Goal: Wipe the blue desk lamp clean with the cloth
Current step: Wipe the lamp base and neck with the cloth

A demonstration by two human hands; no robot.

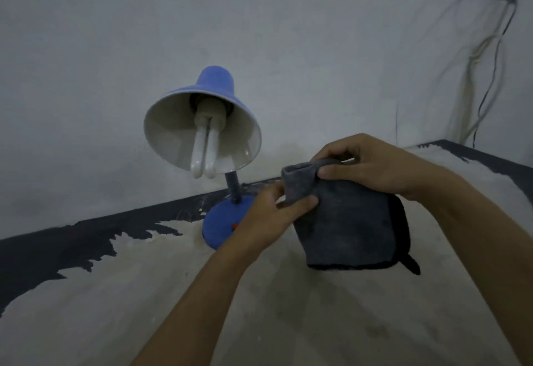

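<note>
The blue desk lamp (215, 83) stands near the back of the table, its white-lined shade tilted toward me with a white bulb (203, 152) showing. Its round blue base (220, 221) is partly hidden by my left hand. A dark grey folded cloth (349, 221) hangs in the air to the right of the lamp, apart from it. My left hand (269, 218) pinches the cloth's left edge. My right hand (372, 163) grips its top fold.
The table (288, 308) has a worn pale top with dark patches along its back edge (72, 238). A grey wall (259, 19) rises right behind the lamp. Several cables (490, 62) hang down the wall at the right.
</note>
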